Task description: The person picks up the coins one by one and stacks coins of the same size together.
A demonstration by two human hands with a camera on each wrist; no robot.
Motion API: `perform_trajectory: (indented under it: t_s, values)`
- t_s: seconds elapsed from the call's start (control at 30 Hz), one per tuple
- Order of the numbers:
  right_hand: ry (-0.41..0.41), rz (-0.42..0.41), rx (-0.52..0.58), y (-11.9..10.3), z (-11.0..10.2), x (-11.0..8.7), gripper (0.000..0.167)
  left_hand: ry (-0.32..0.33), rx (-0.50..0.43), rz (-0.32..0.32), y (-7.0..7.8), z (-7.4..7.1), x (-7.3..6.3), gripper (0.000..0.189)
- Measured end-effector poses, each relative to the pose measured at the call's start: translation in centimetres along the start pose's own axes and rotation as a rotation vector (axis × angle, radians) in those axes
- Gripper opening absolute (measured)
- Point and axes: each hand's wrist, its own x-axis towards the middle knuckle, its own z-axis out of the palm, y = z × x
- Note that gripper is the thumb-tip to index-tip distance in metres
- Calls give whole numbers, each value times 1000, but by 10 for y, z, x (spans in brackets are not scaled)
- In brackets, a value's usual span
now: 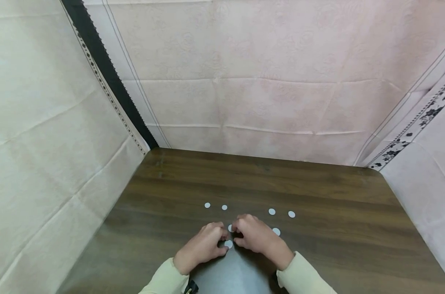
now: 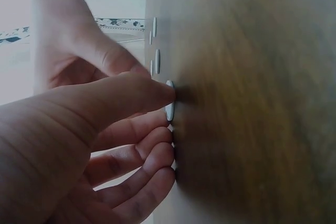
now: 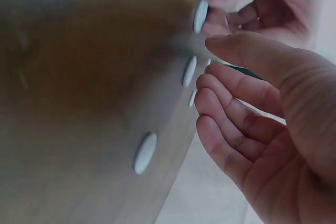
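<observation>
we saw the left hand (image 1: 209, 243) pinch a small, flat, round white disc (image 1: 228, 244) between thumb and finger, close against the brown wood-grained table (image 1: 328, 249), at the near side and between the two hands. the right hand (image 1: 253, 233) held nothing that we could see; its fingers were loosely bent, with a narrow gap to the thumb, just beside a second flat, round white disc (image 1: 230, 228), a little farther off. we could not tell whether a fingertip touched it.

we judged that so thin a disc was best taken by its rim, with light pressure from both sides, since a push on its face might have slid it along the wood. with the hands so near each other, we thought a stray finger could have nudged it.

we found no container in view: five more flat, round white discs (image 1: 272, 211) lay directly on the table, two far left, two far right and one beside the right wrist.
</observation>
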Motion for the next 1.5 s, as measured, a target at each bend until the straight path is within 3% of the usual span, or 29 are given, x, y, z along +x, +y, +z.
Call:
perform_trajectory:
  t_s: [0.33,0.6,0.93,1.27,1.5]
  values:
    - [-5,2,-35,8,-4,16,18,-4,27,-4,0,0,0,29]
    - [-71,48,-23,10,0,26,21,-11,10,-36,-1,1,-3,24]
    - [-130,84,44,11,-1,36,46,-4,-10,-33,-3,2,-2,13]
    - [-161,94,-169,18,5,41,34,11,-32,-5,-4,4,3,7]
    - [-122,38,-177,18,9,33,42,10,-52,-18,-5,2,-1,16]
